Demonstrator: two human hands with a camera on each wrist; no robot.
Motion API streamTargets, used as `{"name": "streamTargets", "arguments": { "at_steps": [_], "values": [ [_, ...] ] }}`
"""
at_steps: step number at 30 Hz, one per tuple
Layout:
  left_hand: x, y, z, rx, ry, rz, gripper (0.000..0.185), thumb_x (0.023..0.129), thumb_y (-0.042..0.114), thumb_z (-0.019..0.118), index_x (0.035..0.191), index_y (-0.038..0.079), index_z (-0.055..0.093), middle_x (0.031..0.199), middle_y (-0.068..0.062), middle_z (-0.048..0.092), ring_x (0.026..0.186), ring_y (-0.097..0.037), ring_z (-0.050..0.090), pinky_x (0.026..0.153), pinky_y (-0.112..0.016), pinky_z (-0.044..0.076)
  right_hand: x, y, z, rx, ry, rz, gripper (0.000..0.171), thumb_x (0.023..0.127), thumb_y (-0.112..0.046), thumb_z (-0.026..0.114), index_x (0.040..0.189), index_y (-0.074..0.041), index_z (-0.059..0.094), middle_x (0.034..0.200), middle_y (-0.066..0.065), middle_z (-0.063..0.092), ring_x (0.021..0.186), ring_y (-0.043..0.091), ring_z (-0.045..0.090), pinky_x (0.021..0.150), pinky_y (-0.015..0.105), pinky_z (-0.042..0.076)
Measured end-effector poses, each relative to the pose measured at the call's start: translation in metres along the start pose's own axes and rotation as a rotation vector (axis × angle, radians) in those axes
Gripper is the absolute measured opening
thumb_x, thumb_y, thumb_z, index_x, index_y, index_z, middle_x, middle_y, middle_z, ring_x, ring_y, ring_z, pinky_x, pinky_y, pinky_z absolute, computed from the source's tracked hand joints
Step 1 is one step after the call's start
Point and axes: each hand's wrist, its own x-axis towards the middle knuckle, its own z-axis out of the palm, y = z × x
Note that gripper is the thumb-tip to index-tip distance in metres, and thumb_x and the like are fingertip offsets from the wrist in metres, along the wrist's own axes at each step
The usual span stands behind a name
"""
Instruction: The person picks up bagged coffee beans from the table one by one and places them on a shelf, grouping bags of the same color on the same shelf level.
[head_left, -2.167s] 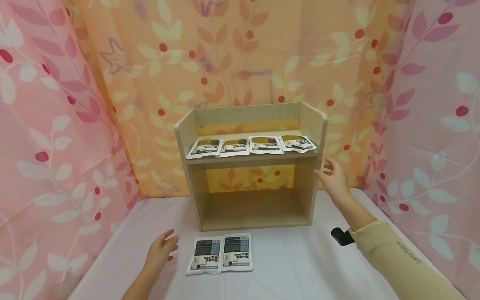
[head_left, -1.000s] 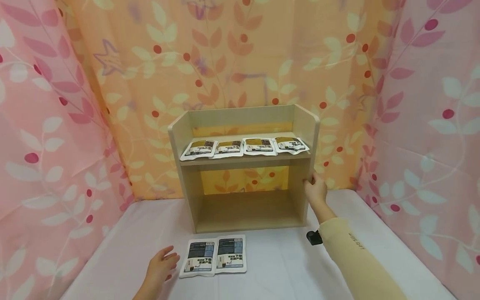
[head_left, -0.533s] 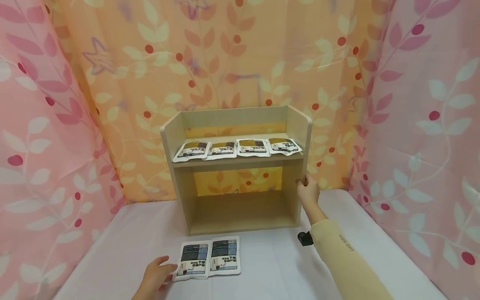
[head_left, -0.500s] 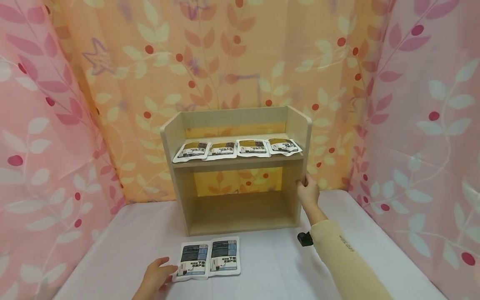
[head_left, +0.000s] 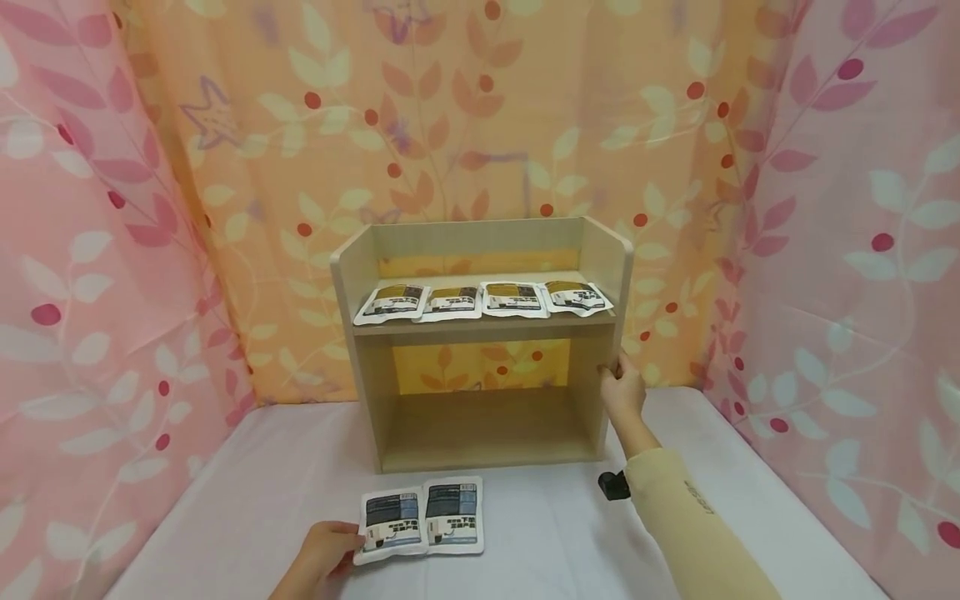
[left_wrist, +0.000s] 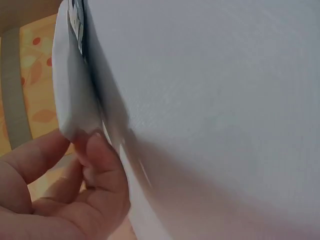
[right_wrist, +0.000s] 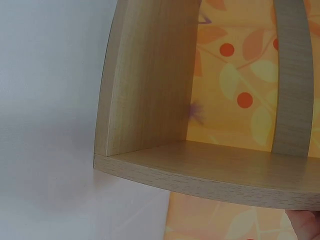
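Note:
Two white flat pouches with dark blue printed labels lie side by side on the table. My left hand (head_left: 324, 550) pinches the lower left corner of the left pouch (head_left: 392, 525), which is slightly raised there; the right pouch (head_left: 454, 517) lies flat, touching it. The left wrist view shows the pouch edge (left_wrist: 75, 95) between thumb and fingers (left_wrist: 102, 155). My right hand (head_left: 624, 396) grips the front edge of the right side panel of a wooden shelf unit (head_left: 487, 327). In the right wrist view only a bit of that hand (right_wrist: 306, 225) shows below the panel.
Several white pouches with gold-brown labels (head_left: 512, 300) lie in a row on the upper shelf. The lower compartment (head_left: 487, 425) holds nothing visible. A black device (head_left: 615, 485) is at the right sleeve. Patterned curtains (head_left: 465, 125) enclose the white table (head_left: 285, 467).
My right hand has come in from the right and taken hold of the side panel. My left hand has moved to the left pouch, pinched its corner and lifted it slightly.

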Motion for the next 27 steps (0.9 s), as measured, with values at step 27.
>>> {"name": "streamTargets", "arguments": {
  "at_steps": [27],
  "values": [
    [-0.02,0.032,0.014,-0.388,-0.047,0.205,0.041,0.096,-0.002,0.045,0.128,-0.026,0.037,0.082,-0.01,0.067,0.063,-0.016,0.065,0.058,-0.029,0.056,0.0,-0.005,-0.003,-0.025,-0.023,0.017,0.03,0.09,-0.006,0.056,0.12,-0.001,0.06,0.104,0.028,0.065,0.099,0.042,0.059,0.086,0.056,0.043]
  ]
}}
